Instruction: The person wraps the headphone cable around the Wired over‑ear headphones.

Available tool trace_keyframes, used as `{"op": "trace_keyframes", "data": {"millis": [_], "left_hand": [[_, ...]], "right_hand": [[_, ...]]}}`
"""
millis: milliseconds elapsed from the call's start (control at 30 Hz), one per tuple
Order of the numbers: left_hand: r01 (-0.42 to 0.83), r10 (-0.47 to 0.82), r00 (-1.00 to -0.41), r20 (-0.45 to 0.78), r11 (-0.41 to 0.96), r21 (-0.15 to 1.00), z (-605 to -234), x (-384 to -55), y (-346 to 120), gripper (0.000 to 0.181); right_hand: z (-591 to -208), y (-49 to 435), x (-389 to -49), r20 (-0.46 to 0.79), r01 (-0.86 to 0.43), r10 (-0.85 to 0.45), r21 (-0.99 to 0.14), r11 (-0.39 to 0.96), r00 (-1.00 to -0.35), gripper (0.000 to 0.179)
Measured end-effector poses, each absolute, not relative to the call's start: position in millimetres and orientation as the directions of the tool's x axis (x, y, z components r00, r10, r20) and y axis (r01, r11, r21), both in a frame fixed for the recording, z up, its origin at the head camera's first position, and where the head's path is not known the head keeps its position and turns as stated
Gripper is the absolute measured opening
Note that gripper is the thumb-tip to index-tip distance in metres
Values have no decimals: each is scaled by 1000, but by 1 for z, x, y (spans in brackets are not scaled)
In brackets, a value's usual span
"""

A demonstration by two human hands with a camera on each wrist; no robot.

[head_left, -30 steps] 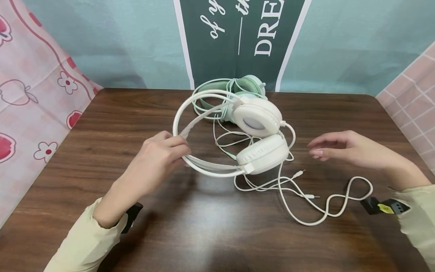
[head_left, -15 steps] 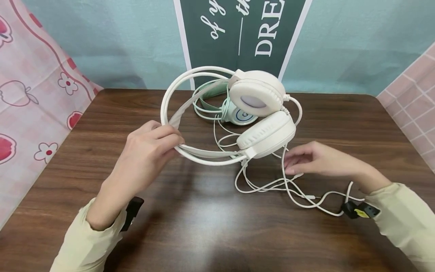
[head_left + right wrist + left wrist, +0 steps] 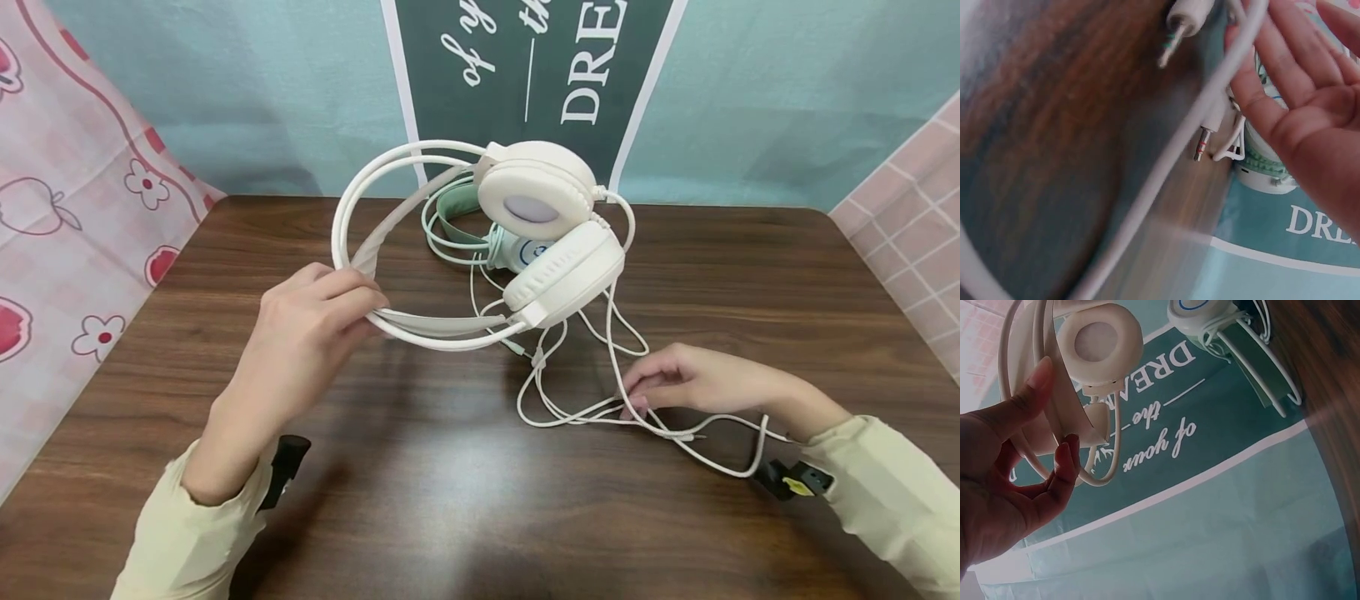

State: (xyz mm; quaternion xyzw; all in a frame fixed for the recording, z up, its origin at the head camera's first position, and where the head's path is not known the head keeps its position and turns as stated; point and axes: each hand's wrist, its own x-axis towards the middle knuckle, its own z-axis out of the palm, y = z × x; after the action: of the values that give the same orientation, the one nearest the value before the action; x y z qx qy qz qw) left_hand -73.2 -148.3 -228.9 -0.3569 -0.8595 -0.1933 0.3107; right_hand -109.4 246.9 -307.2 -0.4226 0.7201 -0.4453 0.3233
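White over-ear headphones [image 3: 564,271] hang tilted above the table, ear cups to the right. My left hand [image 3: 307,325] grips their headband, thumb on one side and fingers on the other in the left wrist view. From the ear cups a white cable [image 3: 610,333] runs down to the table. My right hand [image 3: 705,379] pinches the white cable strands between thumb and fingertips, low over the table. In the right wrist view, one metal-tipped plug [image 3: 1190,17] and another plug [image 3: 1212,117] hang beside the fingers; the fingertips are out of that frame.
Mint-green headphones [image 3: 459,204], wrapped in their own cord, lie at the table's back, partly hidden behind the white pair. Behind the brown wooden table [image 3: 450,517] hangs a teal cloth [image 3: 750,108]; a pink patterned cloth [image 3: 97,225] borders the left.
My left hand has raised the white headphones and shifted them left. My right hand has come in from the right, down to the cable strands, and closed its fingertips on them.
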Motion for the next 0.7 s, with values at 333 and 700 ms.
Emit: {"op": "trace_keyframes", "data": {"millis": [333, 700], "left_hand": [[701, 471, -567, 676, 706, 96, -233, -79, -157, 19], [683, 470, -593, 654, 724, 99, -233, -78, -166, 22]], "right_hand": [[-300, 251, -110, -1, -379, -910, -909, 173, -414, 26], [-279, 275, -113, 35, -356, -865, -919, 169, -501, 32]]}}
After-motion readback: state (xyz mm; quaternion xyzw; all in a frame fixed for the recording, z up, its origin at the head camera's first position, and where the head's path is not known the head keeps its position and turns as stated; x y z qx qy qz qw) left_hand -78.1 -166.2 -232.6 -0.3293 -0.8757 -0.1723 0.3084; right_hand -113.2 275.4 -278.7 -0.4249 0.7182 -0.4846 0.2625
